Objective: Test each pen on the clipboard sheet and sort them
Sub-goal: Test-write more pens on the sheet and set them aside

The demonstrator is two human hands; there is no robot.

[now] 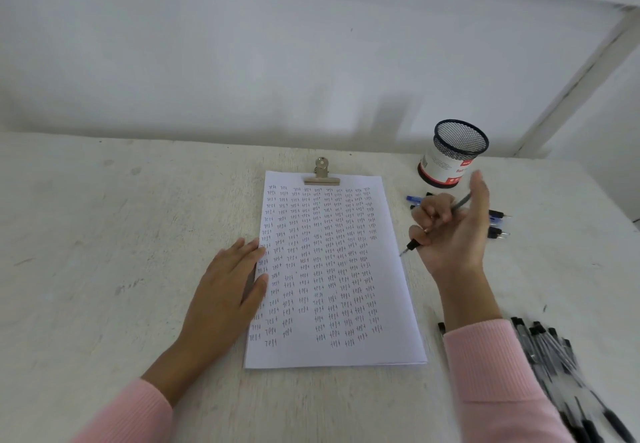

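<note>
A white sheet [391, 290] covered in rows of the handwritten word "test" lies under a metal clip [321, 173] on the clipboard. My left hand [228, 290] lies flat with its fingertips pressing the sheet's left edge. Just right of the sheet, my right hand [450, 231] is raised palm up, its curled fingers holding a black pen [462, 202] whose tip points down-left. A black mesh pen cup [453, 153] with a white and red label stands at the back right. A few pens [498, 224], blue and black, lie behind my right hand. A pile of several black pens [568, 373] sits at the lower right.
The work surface is a pale, rough table [121, 234] against a white wall. A white post [581, 86] slants up at the far right. Pink sleeves cover both forearms.
</note>
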